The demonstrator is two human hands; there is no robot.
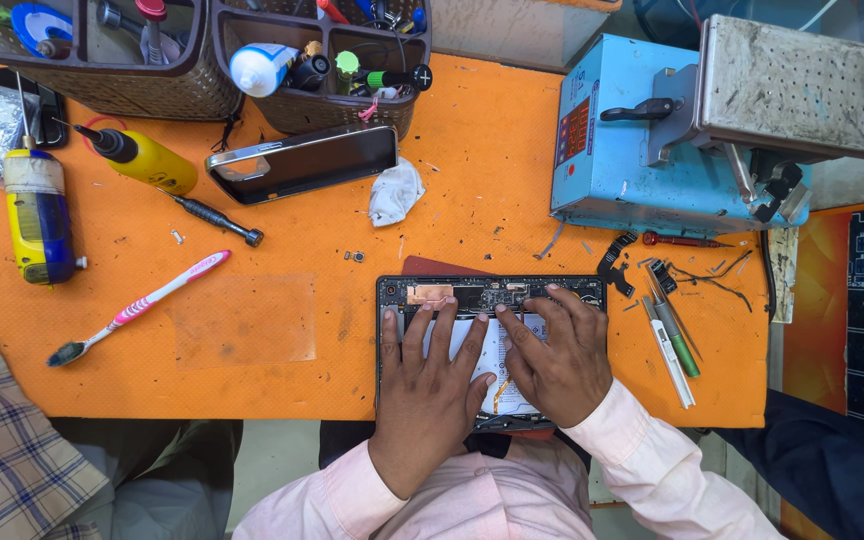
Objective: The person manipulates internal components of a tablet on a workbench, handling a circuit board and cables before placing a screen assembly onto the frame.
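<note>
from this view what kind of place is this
Most likely a phone and tablet repair bench. Both hands, left and right, press on an opened tablet on an orange mat, with a screwdriver, a phone and a blue machine nearby.

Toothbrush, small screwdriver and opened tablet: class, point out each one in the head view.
Toothbrush (142, 307), head view, on its pink and white handle.
Small screwdriver (214, 216), head view, on its dark grip.
Opened tablet (472, 294), head view, on the top strip of exposed parts.
</note>
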